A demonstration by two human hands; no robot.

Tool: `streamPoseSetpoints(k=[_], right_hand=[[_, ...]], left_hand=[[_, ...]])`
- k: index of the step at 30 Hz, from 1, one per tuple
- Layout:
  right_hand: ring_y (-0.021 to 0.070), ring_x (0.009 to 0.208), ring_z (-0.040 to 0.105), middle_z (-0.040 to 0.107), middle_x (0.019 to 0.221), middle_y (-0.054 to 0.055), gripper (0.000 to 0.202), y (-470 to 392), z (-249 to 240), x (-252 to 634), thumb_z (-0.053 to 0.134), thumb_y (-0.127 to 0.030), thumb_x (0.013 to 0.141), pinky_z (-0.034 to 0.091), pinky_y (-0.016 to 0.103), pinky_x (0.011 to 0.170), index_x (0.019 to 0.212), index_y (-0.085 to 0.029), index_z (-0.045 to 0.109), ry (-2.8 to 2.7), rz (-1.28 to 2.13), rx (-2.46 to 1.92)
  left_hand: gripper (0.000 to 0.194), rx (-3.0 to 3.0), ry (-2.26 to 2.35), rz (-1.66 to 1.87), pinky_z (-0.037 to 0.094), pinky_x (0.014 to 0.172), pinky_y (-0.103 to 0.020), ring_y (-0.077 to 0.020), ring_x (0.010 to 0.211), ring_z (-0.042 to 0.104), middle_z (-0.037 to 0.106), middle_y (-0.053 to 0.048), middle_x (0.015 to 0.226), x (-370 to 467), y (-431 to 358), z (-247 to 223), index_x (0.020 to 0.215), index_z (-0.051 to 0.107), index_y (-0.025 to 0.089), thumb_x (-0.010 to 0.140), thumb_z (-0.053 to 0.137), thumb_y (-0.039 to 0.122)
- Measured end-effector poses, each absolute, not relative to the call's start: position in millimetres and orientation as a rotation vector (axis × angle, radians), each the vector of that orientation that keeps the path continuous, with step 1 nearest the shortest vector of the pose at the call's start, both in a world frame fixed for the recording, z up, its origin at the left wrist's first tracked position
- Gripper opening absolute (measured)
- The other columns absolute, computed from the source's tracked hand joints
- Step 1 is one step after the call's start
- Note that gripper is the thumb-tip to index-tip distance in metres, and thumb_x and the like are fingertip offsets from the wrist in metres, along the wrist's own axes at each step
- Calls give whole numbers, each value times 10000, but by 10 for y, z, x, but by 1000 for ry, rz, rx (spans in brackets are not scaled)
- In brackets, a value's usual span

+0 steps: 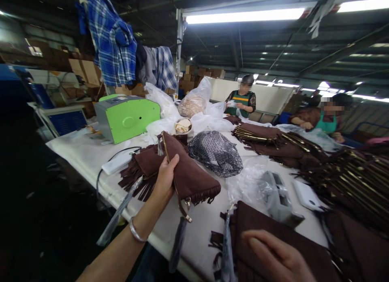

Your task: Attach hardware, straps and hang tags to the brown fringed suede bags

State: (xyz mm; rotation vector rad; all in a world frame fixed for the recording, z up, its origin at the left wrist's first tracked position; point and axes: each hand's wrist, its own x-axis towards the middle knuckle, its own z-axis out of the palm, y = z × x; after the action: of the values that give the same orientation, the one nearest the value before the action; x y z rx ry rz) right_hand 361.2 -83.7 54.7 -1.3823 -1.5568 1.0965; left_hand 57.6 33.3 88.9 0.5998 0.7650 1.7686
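A brown fringed bag [194, 170] is gripped at its zippered edge by my left hand [166, 174], thumb on top, and is raised over the table. A plastic-wrapped strap or tassel hangs from its zipper end. Beneath and left of it lies another brown fringed bag [148, 160]. My right hand [273, 253] is at the bottom right, above a flat brown bag [264, 225]; its fingers are curled together, and whether anything is between them is hidden.
A green and grey machine [129, 116] stands at the table's back left. Past the patterned bundle [215, 153] lie clear plastic bags. A grey tape dispenser [278, 197], a white device [306, 195] and piled brown bags [349, 180] are right. Two people work across the table.
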Motion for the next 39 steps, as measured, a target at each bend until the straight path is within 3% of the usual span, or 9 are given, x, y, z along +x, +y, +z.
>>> streamPoseSetpoints(k=[5,12,15,18,22,25,27,33,39], right_hand=[[308,1115,601,682,1183,76,501,-641,514,2470,773,-310,705,453,420,986,1184,-217,661,-1515,1470,-1009],[182,734,630,678,862,21,396,-564,534,2115,794,-366,675,522,294,696,987,-196,619,-1121,1542,-966],[110,541,531,625,715,-14,346,-528,492,2261,742,-438,750,431,211,495,944,-193,593,-1171,1512,-994],[73,472,457,576,597,-32,317,-471,447,2431,650,-482,845,342,175,450,875,-171,604,-1247,1528,-1050],[59,454,443,631,673,-5,334,-402,400,2554,662,-499,828,319,166,417,823,-166,636,-1110,1690,-1026],[69,465,480,674,745,23,324,-368,395,2572,717,-475,769,328,166,403,830,-163,653,-934,1813,-992],[83,467,499,679,726,26,332,-350,395,2583,703,-484,775,340,172,401,851,-163,668,-870,1866,-971],[81,467,510,688,725,33,344,-285,318,2611,708,-489,783,352,166,401,849,-155,660,-727,1951,-967],[85,459,549,649,732,-13,381,-288,295,2495,763,-402,744,372,154,367,998,-183,583,-729,1761,-977]], left_hand=[[454,585,771,1797,576,778,-319,-229,849,715,747,-33,891,743,208,924,1048,589,185,662,796,302],[431,692,917,1856,564,786,-316,-197,846,692,712,-11,919,697,67,924,1061,571,200,697,762,329],[446,779,1038,1826,571,736,-311,-201,865,675,676,-34,1025,581,83,777,1106,546,210,734,736,366],[511,967,1246,1830,573,713,-336,-231,935,651,607,-85,1165,490,93,603,1226,470,225,792,685,386],[588,1840,1484,1877,422,1038,-480,-293,1269,475,465,-117,1406,528,2,527,1372,401,258,835,642,255],[449,2594,1226,1330,139,1179,-544,-270,1358,388,593,-55,1308,640,-59,585,1297,513,290,872,561,155],[385,2718,1105,1073,76,1184,-537,-246,1304,451,668,-33,1177,708,-45,636,1228,566,283,878,534,126],[227,2696,1100,895,215,1135,-466,-209,1011,573,664,-24,937,796,114,740,947,634,235,817,535,77],[168,2625,1107,926,256,1102,-447,-208,962,554,638,-26,914,768,146,675,916,590,218,847,508,88]])
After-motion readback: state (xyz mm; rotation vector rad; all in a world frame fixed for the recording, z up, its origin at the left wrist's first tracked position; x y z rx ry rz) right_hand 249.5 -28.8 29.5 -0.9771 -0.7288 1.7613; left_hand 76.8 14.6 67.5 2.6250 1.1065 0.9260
